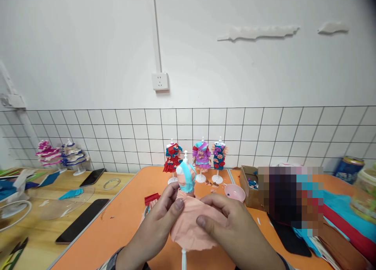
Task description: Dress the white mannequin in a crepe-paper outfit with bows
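A small white dress form (185, 159) stands upright in front of me on a white post (183, 258). It wears a peach crepe-paper skirt (194, 227) and a peach bodice with a light blue strip (188, 180) wrapped across one shoulder and the waist. My left hand (160, 219) is closed on the skirt's left side near the waist, thumb on the front. On the right side, my right hand (226, 225) pinches the skirt between thumb and fingers. The fingertips behind the paper are hidden.
Dressed mini forms (201, 156) stand along the tiled wall. A pink bowl (235, 192) and a cardboard box (249, 188) sit to the right, beside coloured paper (340, 203) and a blurred patch. Left are a black phone (82, 221), a clear disc (67, 203) and scissors (13, 256).
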Tool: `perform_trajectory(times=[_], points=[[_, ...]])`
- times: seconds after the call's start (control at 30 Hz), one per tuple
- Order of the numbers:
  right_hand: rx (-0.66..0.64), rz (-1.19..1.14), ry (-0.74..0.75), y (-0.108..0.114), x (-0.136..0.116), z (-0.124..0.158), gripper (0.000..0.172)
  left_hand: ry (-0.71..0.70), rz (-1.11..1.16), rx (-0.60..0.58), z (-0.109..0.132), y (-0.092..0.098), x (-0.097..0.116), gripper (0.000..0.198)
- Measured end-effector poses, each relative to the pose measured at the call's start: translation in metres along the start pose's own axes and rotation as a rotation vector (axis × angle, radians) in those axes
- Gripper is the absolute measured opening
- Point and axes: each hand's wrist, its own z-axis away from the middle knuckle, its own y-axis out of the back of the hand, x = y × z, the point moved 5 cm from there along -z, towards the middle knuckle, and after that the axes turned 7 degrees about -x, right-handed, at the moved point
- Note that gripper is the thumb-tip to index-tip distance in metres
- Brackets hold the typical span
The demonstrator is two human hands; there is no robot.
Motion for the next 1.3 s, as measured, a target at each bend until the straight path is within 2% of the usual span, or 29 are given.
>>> perform_trajectory(times=[0.1, 0.27, 0.47, 0.7, 0.87, 1.03, 1.17, 1.3], points=[[0.003, -0.016, 0.036, 0.001, 0.000, 0.000, 0.020, 0.014, 0.100, -0.027, 0.000, 0.001, -0.005, 0.046], [0.131, 0.053, 0.191, 0.010, -0.007, 0.002, 0.022, 0.006, 0.389, -0.139, 0.000, -0.013, -0.011, 0.048], [0.204, -0.142, 0.102, 0.012, 0.002, 0.004, 0.023, -0.028, 0.538, -0.213, 0.002, -0.026, -0.008, 0.043], [0.216, -0.107, 0.104, 0.012, 0.001, 0.001, 0.020, -0.018, 0.669, -0.250, 0.004, -0.036, 0.001, 0.034], [0.204, -0.019, 0.202, 0.006, -0.005, 0.001, 0.012, 0.016, 0.743, -0.249, 0.005, -0.039, 0.003, 0.031], [0.149, -0.132, 0.116, 0.003, -0.001, 0.002, 0.010, 0.114, 0.719, -0.216, 0.008, -0.041, -0.007, 0.036], [0.114, -0.148, 0.151, 0.005, -0.003, 0.002, 0.006, 0.128, 0.680, -0.155, 0.009, -0.041, -0.008, 0.034], [0.158, -0.221, 0.105, 0.005, 0.003, 0.002, 0.015, 0.127, 0.694, -0.216, 0.008, -0.048, -0.003, 0.033]])
